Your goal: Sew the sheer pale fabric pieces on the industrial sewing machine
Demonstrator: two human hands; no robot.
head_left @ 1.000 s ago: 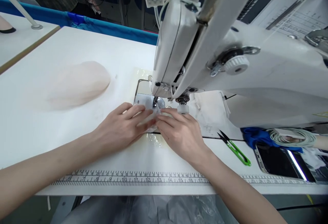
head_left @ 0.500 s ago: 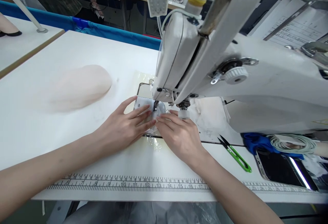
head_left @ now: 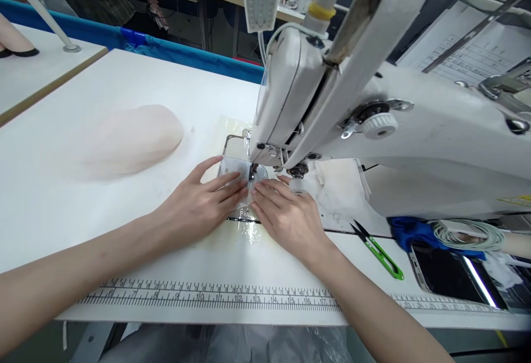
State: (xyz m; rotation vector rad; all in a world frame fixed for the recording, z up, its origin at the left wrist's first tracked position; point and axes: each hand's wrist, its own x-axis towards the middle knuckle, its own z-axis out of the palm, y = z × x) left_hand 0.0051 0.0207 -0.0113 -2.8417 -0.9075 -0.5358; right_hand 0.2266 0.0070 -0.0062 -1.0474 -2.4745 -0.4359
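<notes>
Under the head of a white sewing machine (head_left: 282, 81), both hands lie at the presser foot (head_left: 253, 171). My left hand (head_left: 207, 197) is flat with its fingers spread, the fingertips on a clear plate (head_left: 232, 165) left of the foot. My right hand (head_left: 288, 213) rests just right of it, fingers stretched forward and close together, tips almost meeting the left ones. Its thumb is mostly hidden. A small pale edge shows beneath the fingers, but I cannot make out what it is. Farther left on the table lies a thin beige fabric piece (head_left: 141, 136).
Green-handled thread snips (head_left: 379, 252) lie right of my right hand, near a phone (head_left: 452, 274), a blue cloth (head_left: 409, 233) and a coiled pale cord (head_left: 468, 236). Folded pale fabric (head_left: 340, 183) sits behind the needle area. A printed ruler (head_left: 219, 296) follows the table's front edge.
The camera view has shifted slightly. My left fingertips have drawn a little closer together near the presser foot, and my right fingertips have edged forward. The beige piece and the snips stay put.
</notes>
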